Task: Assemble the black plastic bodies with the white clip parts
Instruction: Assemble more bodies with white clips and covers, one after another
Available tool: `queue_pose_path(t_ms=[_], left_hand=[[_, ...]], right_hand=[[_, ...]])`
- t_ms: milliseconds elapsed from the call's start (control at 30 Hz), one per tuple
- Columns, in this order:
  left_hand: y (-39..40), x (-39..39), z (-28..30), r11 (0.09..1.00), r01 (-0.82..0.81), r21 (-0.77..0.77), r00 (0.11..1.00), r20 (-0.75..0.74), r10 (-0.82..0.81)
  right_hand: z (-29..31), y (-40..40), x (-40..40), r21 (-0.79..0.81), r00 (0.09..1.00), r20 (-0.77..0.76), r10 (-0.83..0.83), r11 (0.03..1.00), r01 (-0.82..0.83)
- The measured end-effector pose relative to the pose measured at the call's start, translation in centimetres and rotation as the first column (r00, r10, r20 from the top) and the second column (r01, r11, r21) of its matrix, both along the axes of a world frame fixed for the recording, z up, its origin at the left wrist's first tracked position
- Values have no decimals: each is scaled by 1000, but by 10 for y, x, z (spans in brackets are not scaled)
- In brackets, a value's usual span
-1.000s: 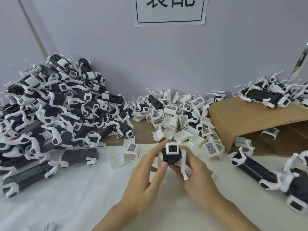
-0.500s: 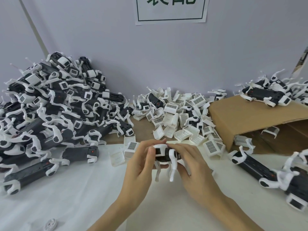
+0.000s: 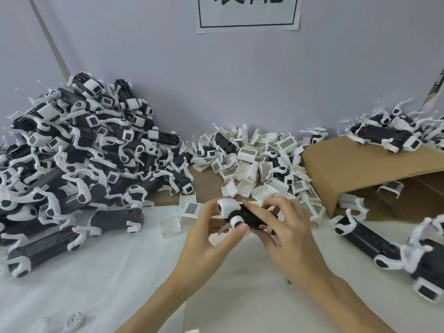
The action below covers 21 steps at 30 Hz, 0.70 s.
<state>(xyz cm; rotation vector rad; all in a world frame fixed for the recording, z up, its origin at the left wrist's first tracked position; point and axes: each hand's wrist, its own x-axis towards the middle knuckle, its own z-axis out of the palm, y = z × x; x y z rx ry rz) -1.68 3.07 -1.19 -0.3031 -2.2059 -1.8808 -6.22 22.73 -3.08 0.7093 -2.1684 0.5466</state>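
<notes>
Black body (image 3: 249,216) turned sideways; both hands' fingers (image 3: 262,209) curled round it, seemingly.

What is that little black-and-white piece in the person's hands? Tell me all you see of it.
The piece is a black plastic body lying roughly level, with a white squarish cap on its left end and a round white knob below that. It looks like hard, matte plastic. It is held above the white table: the left hand grips the capped end, the right hand curls over the black body, hiding its far end.

Assembly workbench, heaped black-and-white units (image 3: 79,159), loose white clips (image 3: 262,169), cardboard box (image 3: 360,169)
</notes>
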Motion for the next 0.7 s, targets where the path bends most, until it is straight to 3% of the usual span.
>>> queue_pose_path(t_ms=[67, 100, 133, 200, 233, 300, 533, 700], left_hand=[[0, -4, -6, 1000, -15, 19, 1000, 16, 15], [-2, -5, -8, 999, -4, 49, 1000, 31, 2], [-5, -6, -8, 996, 17, 85, 998, 51, -21], [-11, -8, -6, 988, 35, 150, 994, 96, -50], [-14, -9, -7, 983, 29, 183, 991, 120, -52], [-17, -11, -8, 969, 18, 247, 984, 167, -61], [-21, -16, -14, 954, 16, 298, 966, 243, -92], [-22, -20, -9, 945, 23, 326, 981, 173, -84]], right_hand=[[2, 2, 0, -25, 995, 63, 76, 997, -74], [3, 3, 1, -117, 971, 175, 161, 983, -142], [5, 4, 2, -260, 909, 321, 266, 948, -186], [12, 4, 4, -542, 689, 560, 460, 832, -115], [14, 3, 4, -633, 582, 609, 540, 773, -55], [15, 0, 3, -720, 475, 620, 624, 693, 30], [18, -6, 9, -720, 466, 645, 607, 686, 103], [21, -3, 13, -721, 531, 541, 652, 685, -107]])
